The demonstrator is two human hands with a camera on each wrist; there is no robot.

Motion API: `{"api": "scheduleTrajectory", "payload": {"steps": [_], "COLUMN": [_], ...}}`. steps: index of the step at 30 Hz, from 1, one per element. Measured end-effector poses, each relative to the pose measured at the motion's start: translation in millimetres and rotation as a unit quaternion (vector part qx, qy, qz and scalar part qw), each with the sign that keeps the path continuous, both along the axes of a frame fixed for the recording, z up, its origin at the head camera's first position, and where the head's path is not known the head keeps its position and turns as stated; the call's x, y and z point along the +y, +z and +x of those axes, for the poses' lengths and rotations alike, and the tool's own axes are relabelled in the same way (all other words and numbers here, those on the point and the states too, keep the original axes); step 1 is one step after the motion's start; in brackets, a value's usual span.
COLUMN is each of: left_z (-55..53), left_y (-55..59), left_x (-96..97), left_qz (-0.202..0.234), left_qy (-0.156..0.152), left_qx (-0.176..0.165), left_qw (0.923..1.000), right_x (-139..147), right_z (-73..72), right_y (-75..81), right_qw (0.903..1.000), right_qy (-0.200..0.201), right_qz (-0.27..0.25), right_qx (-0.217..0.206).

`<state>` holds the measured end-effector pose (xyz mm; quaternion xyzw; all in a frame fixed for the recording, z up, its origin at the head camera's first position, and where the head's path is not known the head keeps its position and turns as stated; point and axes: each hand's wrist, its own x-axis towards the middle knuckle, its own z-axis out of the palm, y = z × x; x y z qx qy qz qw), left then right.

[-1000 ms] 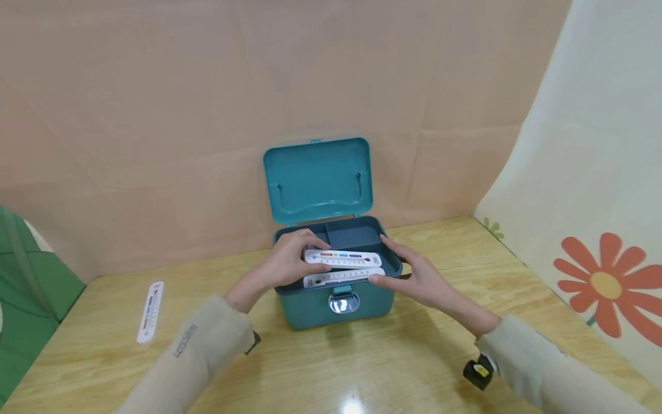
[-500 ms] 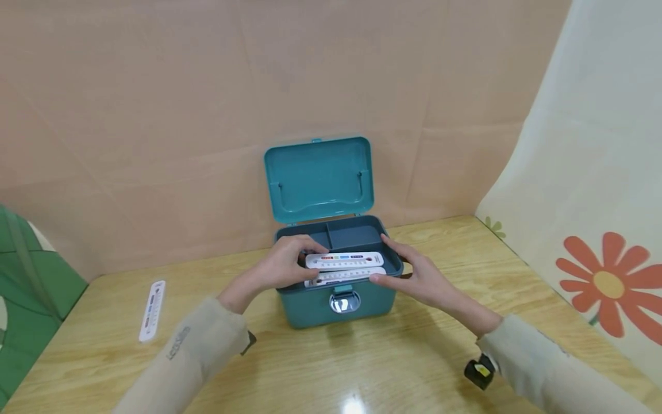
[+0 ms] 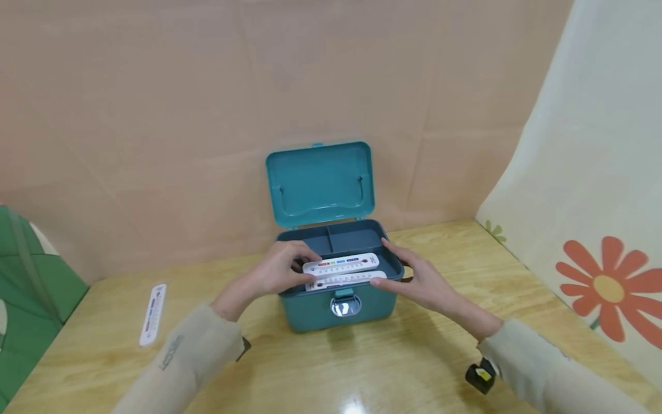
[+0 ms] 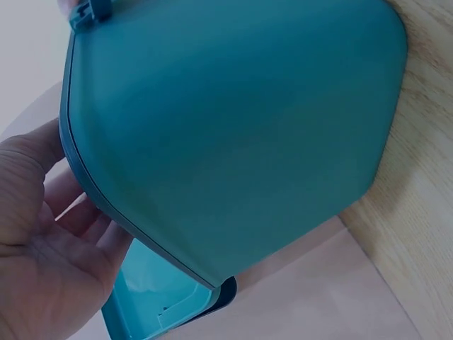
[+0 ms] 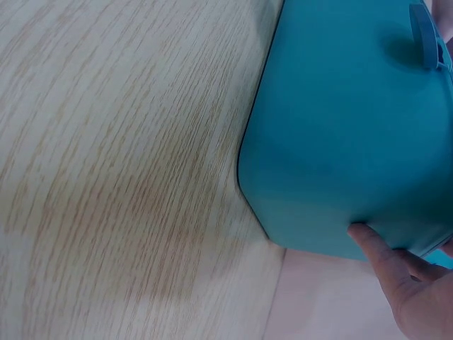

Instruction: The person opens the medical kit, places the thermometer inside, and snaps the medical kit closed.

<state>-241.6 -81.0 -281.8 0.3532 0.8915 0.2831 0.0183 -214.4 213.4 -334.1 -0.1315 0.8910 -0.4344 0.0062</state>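
Observation:
In the head view a teal storage box (image 3: 338, 310) stands with its lid (image 3: 320, 184) raised. My left hand (image 3: 271, 270) reaches over the box's left rim and pinches the left end of a white thermometer (image 3: 341, 265), thumb in front and fingers behind. A second white thermometer (image 3: 343, 280) lies before it along the front of the dark tray (image 3: 357, 236). My right hand (image 3: 419, 276) grips the box's right side, thumb at the front rim. One of its fingertips (image 5: 361, 230) presses the outer wall in the right wrist view. The left wrist view hides the thermometers behind the wall.
A third white thermometer (image 3: 153, 315) lies on the wooden table (image 3: 295, 374) to the left. A clear latch (image 3: 345, 306) hangs on the box's front. Behind stands a beige backdrop (image 3: 181, 144), with a flowered cloth (image 3: 574, 201) at the right.
The rear thermometer has shifted slightly left and now slants, right end higher, with my left hand. My right hand keeps its place on the box.

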Motion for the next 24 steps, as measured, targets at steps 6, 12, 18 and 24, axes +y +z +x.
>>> {"api": "scheduleTrajectory", "payload": {"steps": [6,12,18,24], "left_z": [0.3,-1.0,-0.2,2.5], "left_y": [-2.2,-2.9,-4.1,-5.5], "left_x": [-2.8,-2.1,-1.6,-5.3], "left_qz": [-0.012,-0.014,-0.009,-0.021], "left_qy": [-0.001,0.002,0.015,0.018], "left_qx": [0.036,0.048,0.057,0.068], "left_qw": [0.9993,0.9987,0.9982,0.9973], "right_x": [-0.1,0.2,0.6,-0.4], "right_z": [0.6,1.2,1.5,1.0], "right_y": [-1.6,-0.9,-1.6,-2.7], "right_qw": [1.0000,1.0000,1.0000,1.0000], "right_qy": [0.004,-0.001,-0.003,-0.001], "right_qz": [-0.005,-0.004,-0.005,-0.005], "right_qx": [0.004,0.001,-0.001,0.001]}}
